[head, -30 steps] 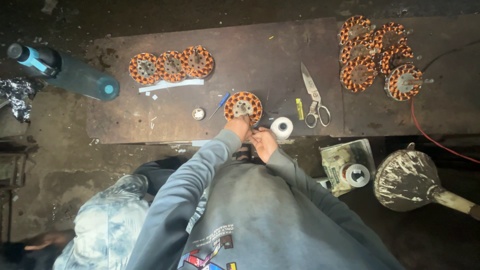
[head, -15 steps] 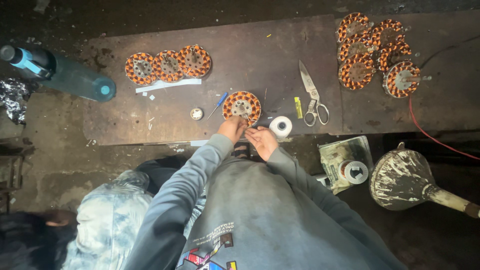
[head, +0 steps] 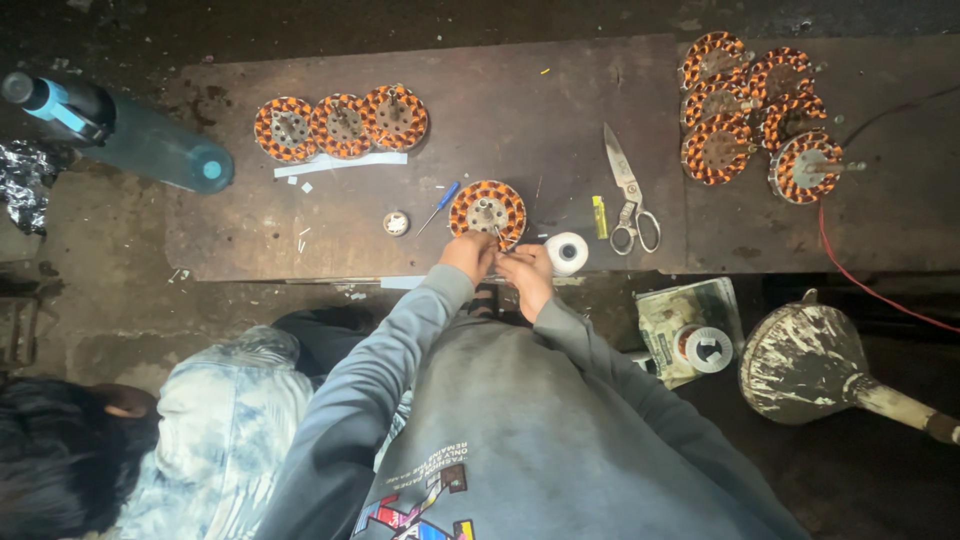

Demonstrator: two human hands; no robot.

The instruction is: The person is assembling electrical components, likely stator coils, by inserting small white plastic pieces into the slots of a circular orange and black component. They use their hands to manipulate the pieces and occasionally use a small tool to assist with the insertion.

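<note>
A round stator wound with copper coils (head: 487,207) lies on the dark wooden board (head: 520,110) near its front edge. My left hand (head: 468,255) grips the stator's near rim with pinched fingers. My right hand (head: 525,277) is right beside it, fingers closed on something thin, like a wire, that reaches to the stator. Just right of my hands stands a white tape roll (head: 567,252). A small blue screwdriver (head: 438,207) and a small round part (head: 396,223) lie to the left of the stator.
Three wound stators (head: 342,124) sit in a row at the back left, and several more (head: 752,115) are piled at the back right. Scissors (head: 630,190), a yellow piece (head: 599,216), a blue bottle (head: 120,135), a red wire (head: 860,285), a funnel (head: 815,362) and another person's dark hair (head: 60,460) are also in view.
Both hands stay at the stator's near rim with hardly any shift. The other person's head has come further into view at the lower left.
</note>
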